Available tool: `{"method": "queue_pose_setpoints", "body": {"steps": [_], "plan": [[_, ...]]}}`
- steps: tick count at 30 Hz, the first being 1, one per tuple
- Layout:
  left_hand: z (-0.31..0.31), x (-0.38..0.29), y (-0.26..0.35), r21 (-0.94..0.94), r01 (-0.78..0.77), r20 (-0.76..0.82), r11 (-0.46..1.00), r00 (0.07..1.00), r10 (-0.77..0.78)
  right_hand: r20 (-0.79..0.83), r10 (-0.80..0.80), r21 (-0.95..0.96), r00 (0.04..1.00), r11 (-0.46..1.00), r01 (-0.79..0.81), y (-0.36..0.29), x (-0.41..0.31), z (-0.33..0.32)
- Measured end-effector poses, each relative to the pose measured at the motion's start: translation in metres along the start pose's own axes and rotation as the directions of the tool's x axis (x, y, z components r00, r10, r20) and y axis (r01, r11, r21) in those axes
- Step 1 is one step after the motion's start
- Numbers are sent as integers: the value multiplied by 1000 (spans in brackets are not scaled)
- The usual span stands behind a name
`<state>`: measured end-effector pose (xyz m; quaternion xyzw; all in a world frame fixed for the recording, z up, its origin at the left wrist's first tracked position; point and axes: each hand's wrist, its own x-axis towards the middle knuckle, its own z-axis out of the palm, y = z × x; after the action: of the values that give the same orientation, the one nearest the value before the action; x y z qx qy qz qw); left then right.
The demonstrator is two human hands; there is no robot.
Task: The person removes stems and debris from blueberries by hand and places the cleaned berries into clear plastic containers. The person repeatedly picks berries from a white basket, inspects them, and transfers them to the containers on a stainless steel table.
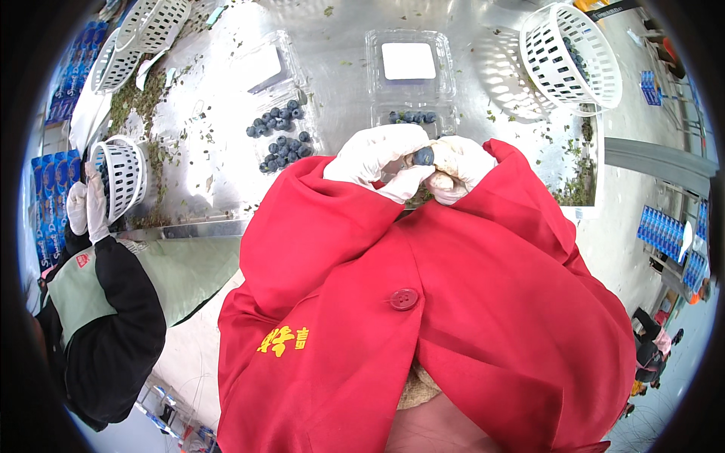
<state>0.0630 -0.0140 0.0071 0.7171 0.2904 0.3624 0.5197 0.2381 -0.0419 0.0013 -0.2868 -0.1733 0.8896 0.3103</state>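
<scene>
My left hand [380,157], in a white glove, pinches a single blueberry [423,156] between thumb and fingers. Close against it is my right hand [457,165], in a stained glove with curled fingers; whether it also grips something is hidden. Just beyond both hands sits a clear plastic clamshell [372,116], its lid laid back with a white label [409,61] on it. A row of blueberries [413,117] shows in its base; my hands cover the near part. To the left, another clamshell [291,73] holds several blueberries [286,148] in two clusters.
A white slotted basket [544,62] with blueberries stands at the back right of the metal table [340,17]. More baskets [150,25] are at the back left. Leaf debris [136,107] litters the tabletop. At left, a co-worker's gloved hands [90,201] touch a basket [122,178].
</scene>
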Motion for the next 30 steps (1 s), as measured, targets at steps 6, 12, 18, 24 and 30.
{"method": "queue_pose_setpoints", "body": {"steps": [6,12,18,24,30], "plan": [[-48,-33,-19,466,205,-382,861,924,-13,-291,-623,-864,726,497,80,-10,-30,-19],[-87,-50,-61,-455,234,-701,859,501,-508,-196,-263,-968,945,-103,-230,-10,-20,-35],[-61,-50,-44,470,162,-458,867,885,83,-222,-219,-830,950,-470,-302,5,-1,-29],[-40,-38,-35,177,26,-63,984,998,-15,-264,-312,-962,912,16,-273,4,-7,-34],[-33,-36,-37,16,169,15,985,985,-170,-382,-169,-884,908,-221,-413,3,2,-25]]}}
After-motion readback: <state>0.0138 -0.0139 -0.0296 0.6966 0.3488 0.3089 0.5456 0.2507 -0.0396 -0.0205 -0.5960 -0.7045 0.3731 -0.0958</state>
